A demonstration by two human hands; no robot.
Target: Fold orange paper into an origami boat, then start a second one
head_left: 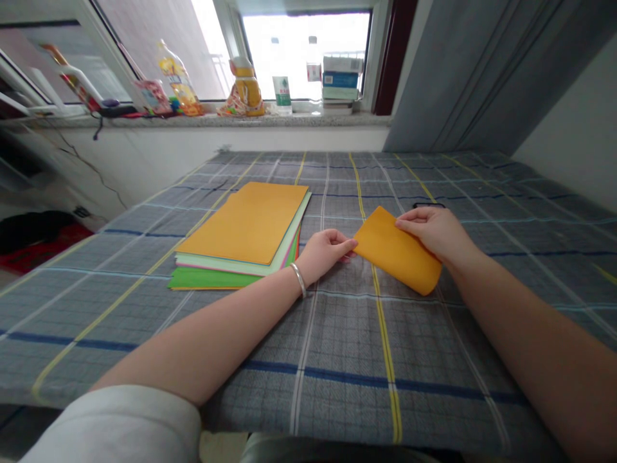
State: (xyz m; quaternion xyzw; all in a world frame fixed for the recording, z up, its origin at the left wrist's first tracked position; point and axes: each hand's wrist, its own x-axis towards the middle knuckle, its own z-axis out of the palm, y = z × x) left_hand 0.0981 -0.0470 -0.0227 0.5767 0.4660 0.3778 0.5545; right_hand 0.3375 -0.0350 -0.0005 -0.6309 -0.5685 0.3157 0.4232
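Observation:
A small sheet of orange paper [398, 251] curls slightly between my hands, above the grey plaid cloth [308, 334]. My right hand [434, 235] grips its upper edge, and my left hand [325, 254] pinches its left corner. A silver bangle [299, 280] circles my left wrist. To the left of that hand lies a stack of coloured paper [243, 225], with a large orange sheet on top and pale and green sheets showing below. The stack's edge is close to my left hand but apart from it.
A thin dark object [428, 205] lies just beyond my right hand. Bottles and a stack of boxes [341, 77] stand on the stone window sill [212, 121] behind the cloth. A grey curtain [463, 71] hangs at the right, and dark and red fabric [33, 241] lies low at the left.

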